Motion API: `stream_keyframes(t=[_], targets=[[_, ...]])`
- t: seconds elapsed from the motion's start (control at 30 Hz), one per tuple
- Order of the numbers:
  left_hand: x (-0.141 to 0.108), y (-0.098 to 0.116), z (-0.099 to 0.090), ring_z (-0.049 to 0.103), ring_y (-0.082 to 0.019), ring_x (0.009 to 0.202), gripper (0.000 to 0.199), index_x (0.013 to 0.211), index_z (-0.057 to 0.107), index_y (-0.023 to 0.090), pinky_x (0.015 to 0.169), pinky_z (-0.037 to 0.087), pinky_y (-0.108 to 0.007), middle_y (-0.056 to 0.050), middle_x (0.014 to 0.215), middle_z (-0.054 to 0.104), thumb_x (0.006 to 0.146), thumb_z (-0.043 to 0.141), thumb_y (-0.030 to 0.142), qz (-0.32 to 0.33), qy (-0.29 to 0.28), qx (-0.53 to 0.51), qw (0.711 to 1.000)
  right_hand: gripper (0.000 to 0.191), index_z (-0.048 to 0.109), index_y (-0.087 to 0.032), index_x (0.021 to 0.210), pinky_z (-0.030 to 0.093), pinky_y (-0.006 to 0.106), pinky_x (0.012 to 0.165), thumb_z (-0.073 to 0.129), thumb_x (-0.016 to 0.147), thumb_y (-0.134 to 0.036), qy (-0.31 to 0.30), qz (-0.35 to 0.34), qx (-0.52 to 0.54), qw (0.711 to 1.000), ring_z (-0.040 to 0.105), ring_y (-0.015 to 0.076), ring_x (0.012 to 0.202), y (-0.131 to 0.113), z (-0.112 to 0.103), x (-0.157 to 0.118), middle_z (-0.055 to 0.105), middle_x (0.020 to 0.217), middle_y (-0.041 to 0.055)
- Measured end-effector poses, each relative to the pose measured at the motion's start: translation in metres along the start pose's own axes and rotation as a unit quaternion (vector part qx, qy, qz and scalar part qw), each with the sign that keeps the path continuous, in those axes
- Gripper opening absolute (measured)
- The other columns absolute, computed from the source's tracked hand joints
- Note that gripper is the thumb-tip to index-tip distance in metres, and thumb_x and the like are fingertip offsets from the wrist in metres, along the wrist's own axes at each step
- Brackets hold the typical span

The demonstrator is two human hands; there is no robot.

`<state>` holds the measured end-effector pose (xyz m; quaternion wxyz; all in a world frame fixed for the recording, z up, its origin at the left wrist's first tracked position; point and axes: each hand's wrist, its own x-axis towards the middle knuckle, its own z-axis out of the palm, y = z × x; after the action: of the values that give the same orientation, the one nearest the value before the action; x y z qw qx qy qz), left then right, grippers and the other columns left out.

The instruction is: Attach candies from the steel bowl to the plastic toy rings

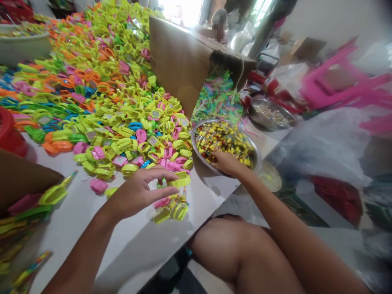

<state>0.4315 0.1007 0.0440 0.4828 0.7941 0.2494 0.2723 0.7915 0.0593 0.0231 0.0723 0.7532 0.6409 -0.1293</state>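
My left hand is above the white tabletop, thumb and fingers curved around a yellow-green plastic toy watch. Just below it lies a small cluster of yellow and pink toy watches. My right hand reaches into a round metal bowl full of small yellow-and-red wrapped pieces. Its fingers are bent and pressed together among the pieces, and whatever they pinch is hidden. A large heap of toy watches in yellow, pink, orange, green and blue spreads beyond my left hand.
A cardboard box on its side spills thin colourful plastic pieces. Another metal bowl stands farther right. At the left are a red container and a cardboard box. Pink plastic stools and a person are behind.
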Motion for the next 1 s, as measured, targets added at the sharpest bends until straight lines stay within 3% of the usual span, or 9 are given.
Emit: stream_keyframes(t=[0.2,0.33,0.47,0.53,0.6,0.7,0.8,0.9,1.0], targets=[[-0.001,0.009,0.006,0.077,-0.021,0.095,0.027,0.117,0.084,0.028,0.090,0.063,-0.031,-0.005,0.110,0.083,0.094,0.079,0.042,0.027,-0.037,-0.006,0.999,0.016,0.077,-0.016,0.097,0.040,0.029,0.069,0.066,0.093,-0.027,-0.012,0.025,-0.054,0.998,0.071,0.0240,0.087,-0.004,-0.003,-0.005,0.080,0.103,0.0144],[0.000,0.017,0.009,0.077,-0.022,0.103,0.027,0.123,0.082,0.027,0.092,0.062,-0.031,-0.008,0.115,0.082,0.097,0.075,0.032,0.063,-0.053,-0.023,0.996,0.024,0.070,-0.013,0.112,0.042,0.031,0.071,0.064,0.096,-0.030,0.032,0.046,-0.075,0.996,0.072,0.0278,0.094,-0.007,-0.009,-0.013,0.078,0.111,0.0189],[0.001,0.023,0.010,0.074,-0.021,0.102,0.020,0.117,0.083,0.025,0.091,0.060,-0.030,-0.008,0.111,0.078,0.099,0.073,0.027,0.090,-0.034,-0.036,0.995,0.023,0.060,-0.012,0.116,0.045,0.033,0.078,0.045,0.106,-0.026,0.101,0.053,-0.080,0.990,0.070,0.0297,0.100,-0.019,-0.024,-0.036,0.074,0.116,0.0220],[0.001,0.023,0.012,0.073,-0.020,0.102,0.021,0.118,0.083,0.025,0.087,0.060,-0.029,-0.009,0.113,0.076,0.100,0.073,0.029,0.076,-0.018,-0.040,0.996,0.022,0.057,-0.015,0.113,0.046,0.033,0.080,0.038,0.109,-0.025,0.128,0.016,-0.041,0.991,0.068,0.0259,0.096,-0.037,-0.033,-0.057,0.073,0.112,0.0173],[0.001,0.023,0.014,0.072,-0.020,0.103,0.023,0.120,0.082,0.024,0.086,0.059,-0.028,-0.009,0.115,0.074,0.100,0.072,0.028,0.066,-0.006,-0.038,0.997,0.021,0.054,-0.019,0.113,0.047,0.031,0.077,0.034,0.111,-0.025,0.149,-0.074,0.075,0.983,0.066,0.0211,0.086,-0.063,-0.042,-0.082,0.072,0.101,0.0092],[0.001,0.024,0.017,0.070,-0.019,0.107,0.024,0.120,0.082,0.024,0.089,0.058,-0.027,-0.009,0.116,0.072,0.099,0.071,0.021,0.069,0.025,-0.034,0.997,0.019,0.057,-0.022,0.117,0.049,0.029,0.077,0.039,0.113,-0.025,0.153,-0.218,0.247,0.932,0.066,0.0185,0.085,-0.104,-0.048,-0.115,0.071,0.100,0.0046],[0.002,0.027,0.021,0.068,-0.020,0.111,0.021,0.111,0.083,0.024,0.089,0.058,-0.027,-0.008,0.117,0.069,0.095,0.070,0.016,0.058,0.066,-0.034,0.996,0.014,0.059,-0.022,0.115,0.048,0.031,0.074,0.052,0.112,-0.033,0.152,-0.246,0.238,0.927,0.067,0.0203,0.087,-0.128,-0.042,-0.126,0.072,0.100,0.0055],[0.002,0.028,0.023,0.069,-0.022,0.114,0.023,0.114,0.080,0.023,0.088,0.061,-0.029,-0.010,0.125,0.069,0.093,0.073,0.019,0.001,0.107,-0.088,0.990,0.008,0.058,-0.020,0.113,0.045,0.030,0.069,0.053,0.110,-0.026,0.175,-0.248,0.213,0.928,0.067,0.0206,0.080,-0.132,-0.029,-0.120,0.071,0.095,0.0062],[0.002,0.022,0.027,0.075,-0.023,0.106,0.038,0.133,0.071,0.022,0.080,0.065,-0.030,-0.012,0.131,0.072,0.097,0.074,0.033,-0.058,0.055,-0.254,0.964,0.009,0.058,-0.020,0.117,0.042,0.026,0.062,0.055,0.109,-0.024,0.210,-0.211,0.278,0.913,0.062,0.0160,0.067,-0.129,-0.020,-0.113,0.069,0.085,0.0014]])
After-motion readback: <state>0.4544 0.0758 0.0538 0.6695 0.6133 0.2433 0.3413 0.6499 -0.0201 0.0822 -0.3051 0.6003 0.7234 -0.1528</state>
